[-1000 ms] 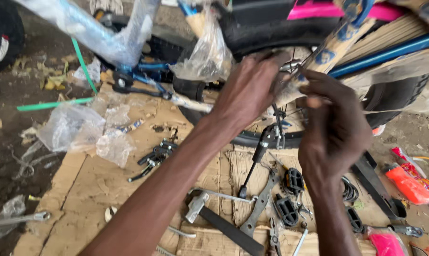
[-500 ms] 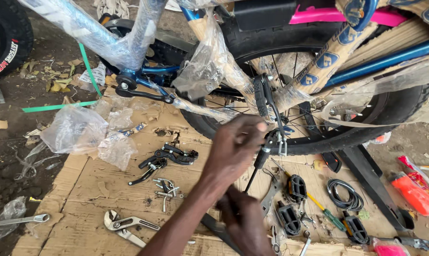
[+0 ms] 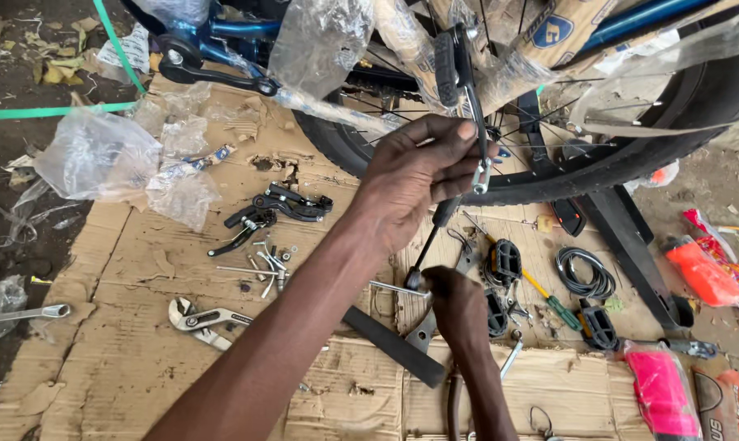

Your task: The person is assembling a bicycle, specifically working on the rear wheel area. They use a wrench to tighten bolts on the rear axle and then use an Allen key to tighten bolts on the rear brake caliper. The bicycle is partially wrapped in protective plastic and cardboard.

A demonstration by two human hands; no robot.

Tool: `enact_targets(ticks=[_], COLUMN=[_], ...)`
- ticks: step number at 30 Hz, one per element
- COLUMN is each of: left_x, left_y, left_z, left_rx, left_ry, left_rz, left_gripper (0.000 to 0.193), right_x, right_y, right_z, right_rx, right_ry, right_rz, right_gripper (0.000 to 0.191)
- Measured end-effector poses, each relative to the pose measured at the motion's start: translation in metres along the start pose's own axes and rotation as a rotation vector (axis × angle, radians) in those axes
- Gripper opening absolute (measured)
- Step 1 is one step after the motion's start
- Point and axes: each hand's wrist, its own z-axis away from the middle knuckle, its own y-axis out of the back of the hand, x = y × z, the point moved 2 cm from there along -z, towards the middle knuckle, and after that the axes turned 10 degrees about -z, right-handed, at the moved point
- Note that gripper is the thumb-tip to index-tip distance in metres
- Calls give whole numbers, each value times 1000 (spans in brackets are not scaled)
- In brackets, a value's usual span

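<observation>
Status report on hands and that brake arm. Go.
Left hand pinches the brake arm by the rear wheel. Right hand low on the cardboard, closed around the end of a dark rod. Loose parts around it.

Left hand (image 3: 414,175) pinches brake arm (image 3: 477,122); right hand (image 3: 459,306) grips screwdriver (image 3: 431,241).

Ground is bare dirt (image 3: 26,49) with dead leaves, overlaid by flattened, torn cardboard sheets (image 3: 124,343). Crumpled clear plastic bags (image 3: 100,155) lie scattered. Lighting: even daylight.
</observation>
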Motion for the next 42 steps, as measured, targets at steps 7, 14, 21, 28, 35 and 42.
enact_targets(ticks=[7, 14, 21, 28, 35, 42], left_x=[-7, 4, 9, 32, 92, 142], left_y=[-12, -11, -17, -10, 15, 16], left_z=[-6, -9, 11, 6, -1, -4], left_rx=[37, 55, -288, 511, 916, 782], left_ry=[-170, -136, 52, -530, -1215, -1009], left_rz=[-192, -349, 687, -548, -1125, -1152], left_gripper=[17, 19, 28, 48, 87, 88], right_x=[-1, -18, 19, -22, -85, -76], right_y=[-69, -19, 109, 164, 196, 197], right_z=[12, 9, -23, -45, -64, -86], right_rx=[-56, -103, 99, 132, 256, 235], right_ry=[465, 101, 188, 193, 495, 506], right_rz=[200, 60, -119, 245, 667, 644], right_gripper=[27, 33, 28, 21, 23, 32])
